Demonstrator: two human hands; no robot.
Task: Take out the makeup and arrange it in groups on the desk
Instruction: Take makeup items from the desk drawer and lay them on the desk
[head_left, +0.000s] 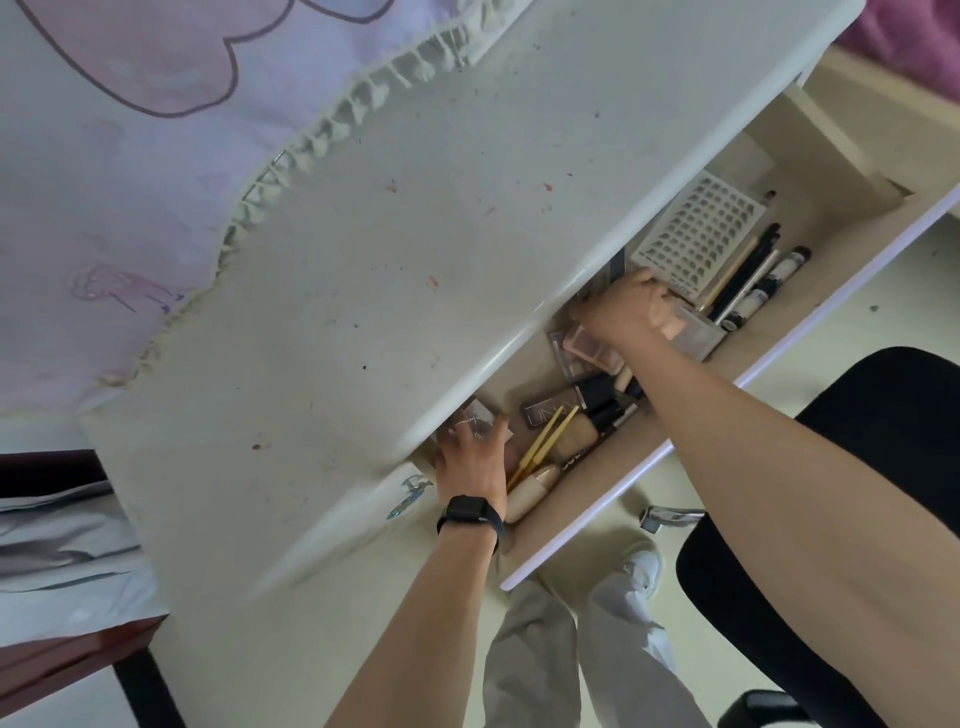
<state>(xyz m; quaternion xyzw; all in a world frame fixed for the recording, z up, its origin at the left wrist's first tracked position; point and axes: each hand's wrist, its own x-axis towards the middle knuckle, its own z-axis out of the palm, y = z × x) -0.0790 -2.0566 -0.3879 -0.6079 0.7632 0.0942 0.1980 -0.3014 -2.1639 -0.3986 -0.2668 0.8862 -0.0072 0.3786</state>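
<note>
Under the white desk top (415, 234) an open drawer (649, 465) holds makeup: a pinkish eyeshadow palette (587, 345), a dark palette (550, 410), a beige foundation bottle (574, 439), two yellow sticks (540, 441) and a cream tube (530, 491). At the drawer's left end my left hand (470, 460), with a black watch on the wrist, grips a small brownish box (478, 415). Further right, my right hand (631, 306) curls over the rim of a clear plastic box (696, 335) holding pens and tubes (748, 280). Its fingertips are hidden under the desk edge.
A white perforated tray (696, 228) lies in the drawer beyond the clear box. A frilled pink and lilac cloth (130, 182) covers the far part of the desk. A black chair (883, 415) stands at the right, close to my right arm.
</note>
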